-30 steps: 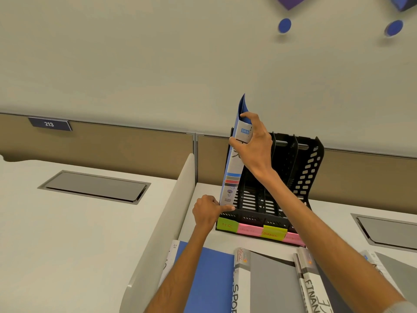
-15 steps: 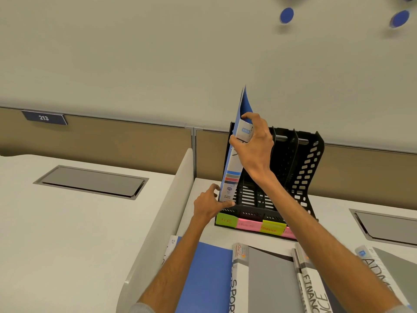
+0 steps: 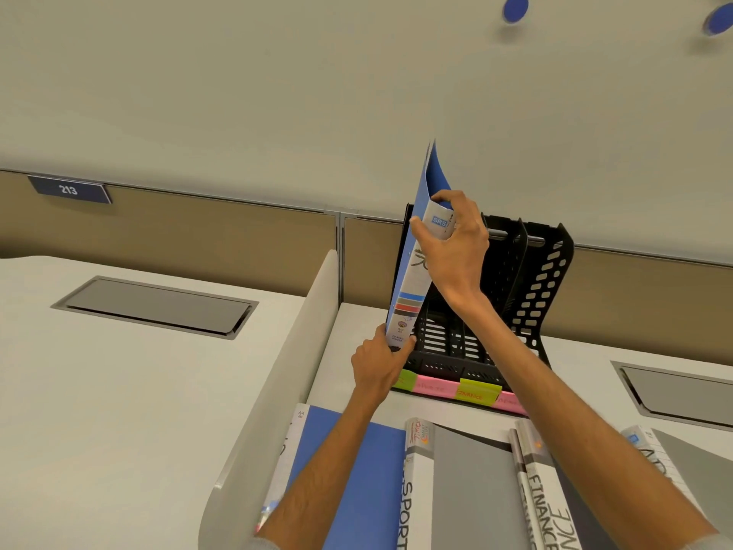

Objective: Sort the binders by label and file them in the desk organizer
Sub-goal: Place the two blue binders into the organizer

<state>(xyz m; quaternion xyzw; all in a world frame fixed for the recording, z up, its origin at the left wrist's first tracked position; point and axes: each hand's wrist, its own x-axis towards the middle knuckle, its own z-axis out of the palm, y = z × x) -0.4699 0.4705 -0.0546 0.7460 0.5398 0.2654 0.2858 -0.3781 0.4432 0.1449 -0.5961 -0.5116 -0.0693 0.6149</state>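
Observation:
A blue binder (image 3: 412, 271) with a white spine stands nearly upright in the leftmost slot of the black desk organizer (image 3: 543, 287). My right hand (image 3: 452, 248) grips the binder's spine near the top. My left hand (image 3: 378, 365) holds its bottom corner at the organizer's front edge. Green and pink label notes (image 3: 476, 393) run along the organizer's front. Flat on the desk in front lie a blue binder (image 3: 357, 470), a grey binder marked SPORT (image 3: 456, 490), a grey one marked FINANCE (image 3: 543, 498) and another grey binder (image 3: 682, 458) at the far right.
A white divider panel (image 3: 285, 375) separates this desk from the left desk, which has a grey cable hatch (image 3: 154, 305). Another cable hatch (image 3: 682, 393) sits at the right. A tan partition with a sign 213 (image 3: 69, 189) runs behind the organizer.
The blue binder has sunk a little deeper into the leftmost slot. My left hand has moved up from the organizer's base to the binder's bottom corner.

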